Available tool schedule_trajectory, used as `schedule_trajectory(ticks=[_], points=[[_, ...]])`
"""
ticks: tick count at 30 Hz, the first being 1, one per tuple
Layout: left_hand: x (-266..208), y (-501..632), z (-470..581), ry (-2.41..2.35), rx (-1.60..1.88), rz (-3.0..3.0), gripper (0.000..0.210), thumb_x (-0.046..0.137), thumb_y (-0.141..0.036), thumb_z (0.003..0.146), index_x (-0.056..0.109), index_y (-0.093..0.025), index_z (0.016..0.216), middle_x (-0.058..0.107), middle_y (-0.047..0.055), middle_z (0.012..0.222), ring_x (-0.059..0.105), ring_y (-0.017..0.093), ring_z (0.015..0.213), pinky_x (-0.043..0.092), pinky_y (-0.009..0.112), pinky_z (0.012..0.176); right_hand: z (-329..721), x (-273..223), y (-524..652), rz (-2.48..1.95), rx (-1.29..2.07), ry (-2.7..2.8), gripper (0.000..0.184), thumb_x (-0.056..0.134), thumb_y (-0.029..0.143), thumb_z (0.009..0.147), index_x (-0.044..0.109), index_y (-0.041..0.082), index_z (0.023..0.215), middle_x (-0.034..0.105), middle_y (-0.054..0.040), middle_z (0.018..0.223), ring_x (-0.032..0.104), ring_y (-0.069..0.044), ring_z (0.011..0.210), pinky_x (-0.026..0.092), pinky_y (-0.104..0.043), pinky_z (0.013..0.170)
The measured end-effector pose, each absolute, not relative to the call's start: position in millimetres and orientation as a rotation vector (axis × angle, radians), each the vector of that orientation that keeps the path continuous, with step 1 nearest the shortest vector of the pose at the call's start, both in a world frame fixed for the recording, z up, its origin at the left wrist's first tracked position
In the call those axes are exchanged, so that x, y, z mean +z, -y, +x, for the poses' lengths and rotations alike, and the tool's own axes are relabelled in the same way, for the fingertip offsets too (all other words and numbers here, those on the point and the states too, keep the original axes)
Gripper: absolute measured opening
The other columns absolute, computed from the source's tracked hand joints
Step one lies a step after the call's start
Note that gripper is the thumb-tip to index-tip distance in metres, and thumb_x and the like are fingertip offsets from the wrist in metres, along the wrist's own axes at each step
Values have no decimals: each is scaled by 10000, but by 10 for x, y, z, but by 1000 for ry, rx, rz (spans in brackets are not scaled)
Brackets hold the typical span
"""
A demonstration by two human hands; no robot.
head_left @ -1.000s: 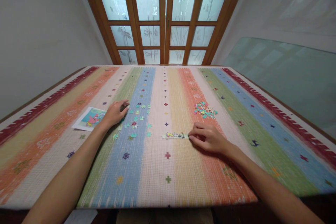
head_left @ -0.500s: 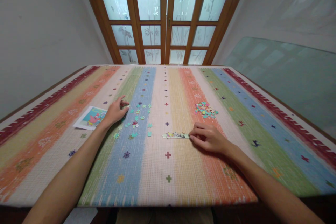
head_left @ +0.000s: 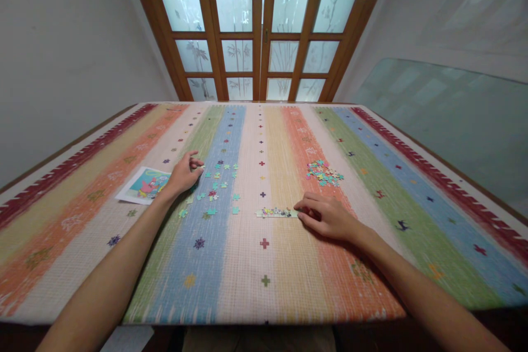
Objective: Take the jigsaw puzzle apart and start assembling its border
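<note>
My left hand (head_left: 187,173) rests at the left edge of a scatter of loose pale green and teal jigsaw pieces (head_left: 224,185). Its fingers are loosely bent and apart, the tips beside the uppermost pieces, and no held piece shows. Nearer the middle of the table lies a narrow strip of joined jigsaw pieces (head_left: 277,213), flat, with a colourful pattern along it. At the strip's right end, my right hand (head_left: 328,216) has thumb and fingertips closed on it; the fingers hide that end.
A printed picture card (head_left: 142,186) lies left of my left wrist, partly covered by it. A heap of mixed jigsaw pieces (head_left: 324,173) sits beyond my right hand. The striped tablecloth (head_left: 264,302) covers the table, with wood-framed glass doors (head_left: 260,27) behind it.
The fingers of my right hand have shifted slightly at the strip's end, showing a wider gap between thumb and index finger. My left hand has barely moved.
</note>
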State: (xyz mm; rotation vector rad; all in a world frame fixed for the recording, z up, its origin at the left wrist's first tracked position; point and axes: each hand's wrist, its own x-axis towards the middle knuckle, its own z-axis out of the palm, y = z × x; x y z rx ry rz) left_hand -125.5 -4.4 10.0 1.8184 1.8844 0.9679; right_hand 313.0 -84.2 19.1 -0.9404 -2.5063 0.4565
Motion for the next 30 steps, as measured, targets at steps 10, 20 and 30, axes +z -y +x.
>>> schedule_trajectory(ticks=[10, 20, 30], points=[[122, 70, -1229, -1847, 1097, 1753, 642, 684, -295, 672, 547, -146, 1282, 715, 78, 987, 663, 239, 920, 548, 416, 920, 3153, 121, 800, -938, 467, 2509, 231, 514, 266, 1039, 713, 183, 957, 652, -61, 849, 630, -161, 700, 465, -299, 661], [165, 81, -1195, -1840, 1123, 1737, 563, 694, -296, 655, 604, -158, 1193, 733, 68, 955, 705, 239, 869, 566, 391, 852, 3138, 143, 800, -955, 483, 2506, 191, 540, 235, 1025, 701, 188, 935, 651, -60, 835, 623, -173, 724, 465, -299, 672], [193, 123, -1216, -1838, 1063, 1858, 425, 669, -330, 671, 687, -162, 1061, 757, 92, 967, 718, 249, 865, 590, 401, 861, 3122, 175, 822, -961, 464, 2523, 181, 522, 218, 1025, 678, 187, 939, 646, -59, 854, 621, -170, 718, 469, -303, 679]])
